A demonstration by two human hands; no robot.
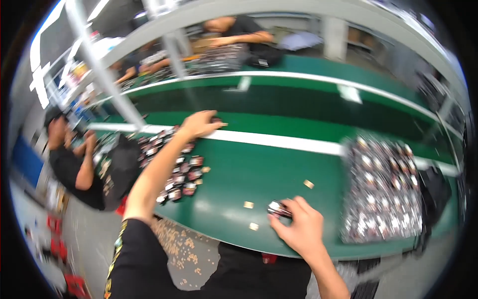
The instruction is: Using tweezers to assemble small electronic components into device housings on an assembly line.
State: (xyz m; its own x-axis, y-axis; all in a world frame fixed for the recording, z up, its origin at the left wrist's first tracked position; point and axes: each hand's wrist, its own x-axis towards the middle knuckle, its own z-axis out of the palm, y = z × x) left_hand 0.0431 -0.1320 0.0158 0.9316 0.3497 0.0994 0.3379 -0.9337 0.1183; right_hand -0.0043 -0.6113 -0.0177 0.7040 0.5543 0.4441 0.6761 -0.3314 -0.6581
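Note:
My right hand (302, 223) is closed around a small black part with a shiny silver top (277, 209), held low over the green table. Stretched forward over the white strip (279, 140), my left hand (199, 124) has its fingers around a small dark part (215, 120); a tan tip shows beside it. The exact kind of these parts cannot be made out. Below my left forearm lies a heap of similar black and silver parts (177, 182). Small tan pieces (248, 205) lie on the table near my right hand.
A clear plastic tray (381, 194) full of similar parts stands at the right, beside a black bag (434, 192). A co-worker (74, 159) sits at the left; another person (244, 35) works across the line. Tan scraps (186, 251) litter the floor. A pale upright post (107, 74) rises at left.

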